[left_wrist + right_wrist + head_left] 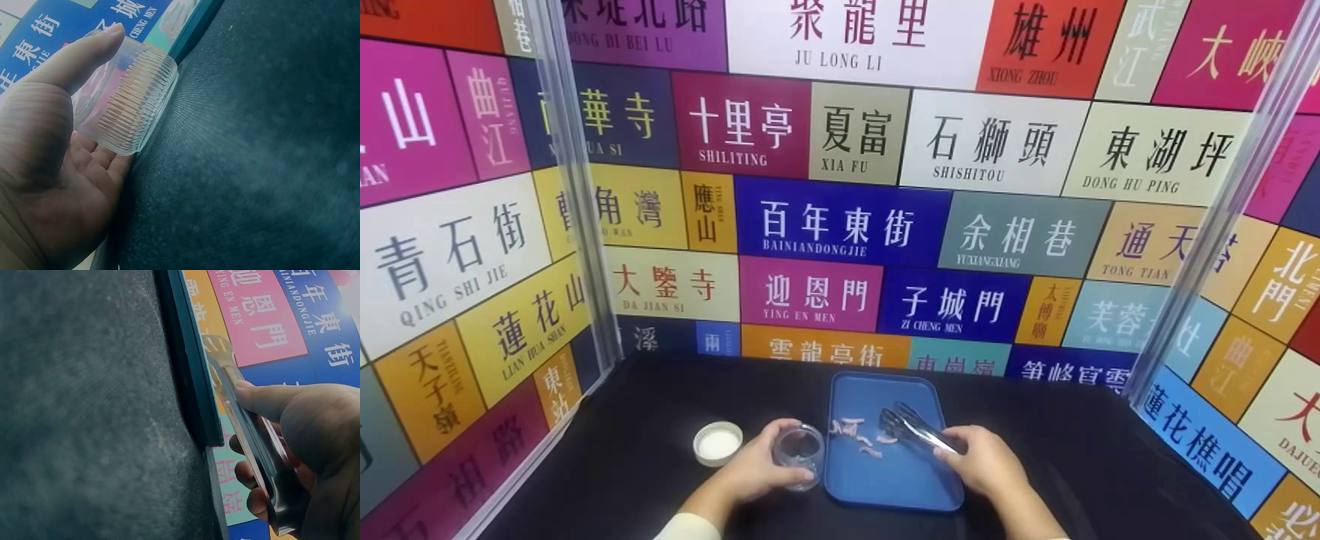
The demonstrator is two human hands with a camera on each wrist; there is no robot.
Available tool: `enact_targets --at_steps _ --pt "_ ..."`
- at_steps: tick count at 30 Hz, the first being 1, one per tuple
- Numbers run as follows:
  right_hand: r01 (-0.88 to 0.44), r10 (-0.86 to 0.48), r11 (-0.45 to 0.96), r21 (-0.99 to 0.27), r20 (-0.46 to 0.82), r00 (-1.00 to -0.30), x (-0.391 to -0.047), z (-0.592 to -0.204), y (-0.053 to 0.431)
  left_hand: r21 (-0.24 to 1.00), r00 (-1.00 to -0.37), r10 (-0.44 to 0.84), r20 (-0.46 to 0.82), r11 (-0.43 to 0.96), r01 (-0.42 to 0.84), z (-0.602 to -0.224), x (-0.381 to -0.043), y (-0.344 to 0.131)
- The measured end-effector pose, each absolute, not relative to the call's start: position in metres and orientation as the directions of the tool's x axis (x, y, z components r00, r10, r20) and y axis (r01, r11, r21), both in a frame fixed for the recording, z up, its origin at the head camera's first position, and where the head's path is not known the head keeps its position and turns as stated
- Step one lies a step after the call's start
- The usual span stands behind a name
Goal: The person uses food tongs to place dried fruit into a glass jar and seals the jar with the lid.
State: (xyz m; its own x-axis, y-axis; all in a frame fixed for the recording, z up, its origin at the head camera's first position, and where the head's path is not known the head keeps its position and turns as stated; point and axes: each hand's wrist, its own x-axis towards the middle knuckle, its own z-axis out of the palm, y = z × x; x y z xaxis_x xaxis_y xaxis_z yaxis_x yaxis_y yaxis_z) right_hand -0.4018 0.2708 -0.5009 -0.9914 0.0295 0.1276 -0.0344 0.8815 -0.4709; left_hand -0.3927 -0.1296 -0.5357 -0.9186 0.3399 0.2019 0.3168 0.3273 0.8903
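My left hand (761, 466) grips a clear ribbed jar (138, 101), thumb on one side and fingers on the other. The jar stands at the left edge of a blue tray (896, 480), its round mouth facing up in the head view. In my right hand (988, 459) is a pair of metal tongs (256, 450), held along the arms with the thumb on top. The tongs' slotted heads (900, 418) are over the tray, apart from each other. Several small pale pinkish strips (851, 427) lie on the tray, left of the tongs.
A round white lid (718, 443) lies on the black tablecloth (660, 405), left of my left hand. Clear upright posts (577, 180) stand at both sides. Behind rises a wall of colourful name panels (840, 225).
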Motion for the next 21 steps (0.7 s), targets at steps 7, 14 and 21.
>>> enact_targets --at_steps 7,14,21 --pt "-0.030 0.037 0.880 -0.474 0.132 -0.991 -0.4022 -0.5001 0.2702 0.894 -0.916 0.344 0.208 0.313 0.320 -0.5356 -0.3932 -0.1294" --pt "-0.005 0.062 0.879 -0.477 0.124 -0.990 -0.4013 -0.4983 0.2704 0.884 -0.917 0.344 0.201 0.340 0.322 -0.5364 -0.3929 -0.1300" --pt "-0.029 0.054 0.872 -0.489 0.154 -0.987 -0.4000 -0.4954 0.2689 0.881 -0.918 0.341 0.203 0.345 0.323 -0.5362 -0.3938 -0.1305"
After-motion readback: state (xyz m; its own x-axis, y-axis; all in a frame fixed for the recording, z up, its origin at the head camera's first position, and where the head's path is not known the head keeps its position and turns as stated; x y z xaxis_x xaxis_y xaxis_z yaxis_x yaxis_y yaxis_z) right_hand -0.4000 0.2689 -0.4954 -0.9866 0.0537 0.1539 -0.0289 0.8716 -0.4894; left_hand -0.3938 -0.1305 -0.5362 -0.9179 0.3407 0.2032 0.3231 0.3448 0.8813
